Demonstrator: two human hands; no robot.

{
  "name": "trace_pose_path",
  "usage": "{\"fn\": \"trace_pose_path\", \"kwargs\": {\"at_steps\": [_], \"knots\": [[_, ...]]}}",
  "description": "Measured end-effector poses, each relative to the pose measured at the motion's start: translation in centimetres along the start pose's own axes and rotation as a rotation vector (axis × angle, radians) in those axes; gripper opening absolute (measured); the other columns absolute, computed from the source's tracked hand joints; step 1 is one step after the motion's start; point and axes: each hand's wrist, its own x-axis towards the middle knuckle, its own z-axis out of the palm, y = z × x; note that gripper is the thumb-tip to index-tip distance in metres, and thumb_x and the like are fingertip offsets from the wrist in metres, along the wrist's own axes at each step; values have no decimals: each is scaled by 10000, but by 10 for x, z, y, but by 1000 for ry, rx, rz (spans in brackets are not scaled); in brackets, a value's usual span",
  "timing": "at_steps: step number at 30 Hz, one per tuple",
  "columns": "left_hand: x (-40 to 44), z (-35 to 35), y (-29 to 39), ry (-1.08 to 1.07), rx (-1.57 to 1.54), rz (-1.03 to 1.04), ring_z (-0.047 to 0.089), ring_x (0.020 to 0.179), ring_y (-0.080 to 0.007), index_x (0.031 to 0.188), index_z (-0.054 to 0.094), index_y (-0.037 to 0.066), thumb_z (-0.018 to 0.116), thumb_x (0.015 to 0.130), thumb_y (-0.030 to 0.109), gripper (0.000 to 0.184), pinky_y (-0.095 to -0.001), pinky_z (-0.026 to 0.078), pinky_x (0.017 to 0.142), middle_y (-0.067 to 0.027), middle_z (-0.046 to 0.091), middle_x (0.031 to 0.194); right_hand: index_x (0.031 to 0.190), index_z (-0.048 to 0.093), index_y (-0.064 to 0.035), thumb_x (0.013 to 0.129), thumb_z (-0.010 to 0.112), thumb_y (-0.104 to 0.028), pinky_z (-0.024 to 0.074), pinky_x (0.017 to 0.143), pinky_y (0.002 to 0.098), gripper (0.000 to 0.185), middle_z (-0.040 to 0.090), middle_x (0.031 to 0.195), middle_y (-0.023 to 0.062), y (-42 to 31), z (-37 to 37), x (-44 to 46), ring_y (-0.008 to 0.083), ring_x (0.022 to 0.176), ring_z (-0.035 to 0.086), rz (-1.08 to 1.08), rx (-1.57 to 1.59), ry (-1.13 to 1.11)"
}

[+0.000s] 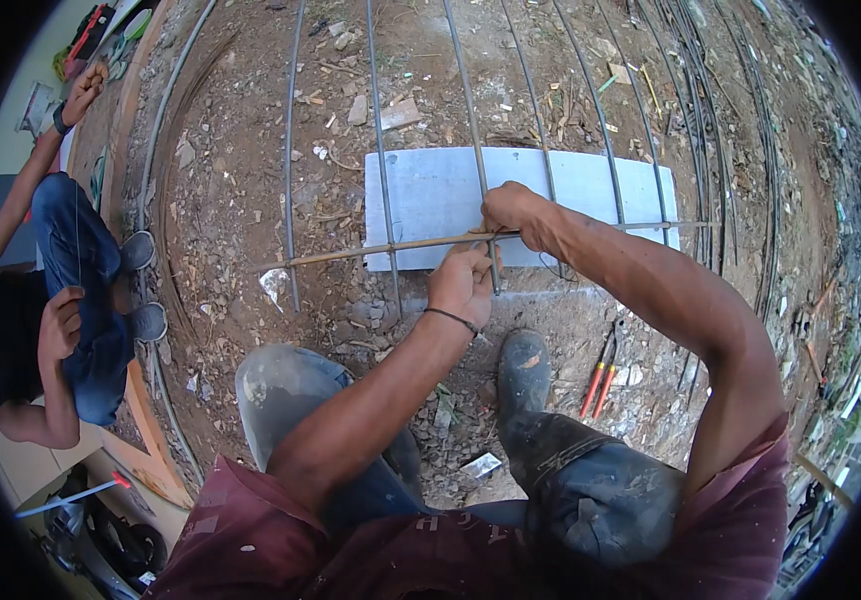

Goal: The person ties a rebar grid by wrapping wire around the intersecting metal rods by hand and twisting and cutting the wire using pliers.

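Observation:
Several long steel rebars run away from me, and a crosswise rebar [340, 255] passes over or under them near my side. My left hand [462, 284] is closed at one crossing, its fingers around the rebar [466, 90] just on my side of the crosswise bar. Right beside it, my right hand [518, 212] is curled shut on the far side of the same crossing; what lies in its fingers is hidden. A thin wire loop [550, 262] hangs close to that crossing. Beneath the bars lies a pale flat sheet [430, 185].
Pliers or cutters with red handles [602, 372] lie on the ground by my right boot [524, 362]. At the left sits another person [80, 270] with raised hands and a thin line between them. More rebars [715, 120] lie bunched at the right, over rubble-strewn soil.

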Motion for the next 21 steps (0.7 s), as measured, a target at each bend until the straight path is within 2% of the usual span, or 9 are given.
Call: {"fn": "trace_pose_path", "kwargs": {"at_steps": [2,5,7,8,10,11,12,14,21], "knots": [[-1,1,1,-17,-44,-19,613,1163,-251,1359,526,-23,493,840,-128,530,-378,520,1017,-143,586,1290,941,679,80,836,633,-110,476,714,436,222,663,877,161,-11,-6,-17,259,846,608,78,162,2],[-3,-1,4,-97,-42,-15,581,1173,-248,1478,476,36,468,831,-135,669,-366,498,1022,-136,554,1303,1085,692,84,803,632,-42,526,767,452,314,696,936,244,-7,-10,-26,344,896,680,83,149,250],[4,-7,8,-212,-56,-92,575,1132,-237,1552,420,85,454,825,-142,763,-370,488,1016,-122,554,1265,1118,685,70,760,628,-28,543,774,463,375,694,917,249,4,-17,-29,378,897,688,-724,-255,558],[7,-8,9,-212,-56,-92,575,1132,-237,1552,420,85,454,825,-142,763,-370,488,1016,-122,554,1265,1118,685,70,760,628,-28,543,774,463,375,694,917,249,4,-21,-25,378,897,688,-724,-255,558],[11,-8,11,-154,-69,-146,579,1107,-238,1520,428,54,449,805,-159,746,-399,492,1007,-125,553,1253,1095,671,30,767,622,-15,548,774,413,335,697,956,193,-10,-31,-27,319,827,668,-840,-355,65],[13,-8,12,-155,-66,-146,579,1107,-238,1520,428,54,449,805,-159,746,-399,492,1007,-125,553,1253,1014,693,17,775,668,-24,550,807,431,244,689,954,181,-15,-30,-30,347,863,679,-856,-560,30],[15,-8,15,-139,-78,-181,579,1099,-249,1461,452,27,450,798,-161,689,-416,492,1003,-127,550,1248,1014,693,17,775,668,-24,550,807,431,244,689,954,181,-17,-27,-30,347,863,679,-857,-555,31],[17,-10,15,-121,-98,-218,579,1091,-260,1402,477,-1,452,791,-163,633,-432,492,999,-130,548,1243,869,710,4,750,743,-76,563,798,465,147,683,871,196,-17,-20,-36,386,892,695,-996,-941,60],[6,3,19,-50,-112,-158,572,1039,-300,1155,550,-25,515,824,-56,334,-474,477,984,-144,585,1162,795,690,-7,765,736,-85,576,780,463,95,691,895,194,-13,3,-48,397,910,700,-900,-1021,259]]}}
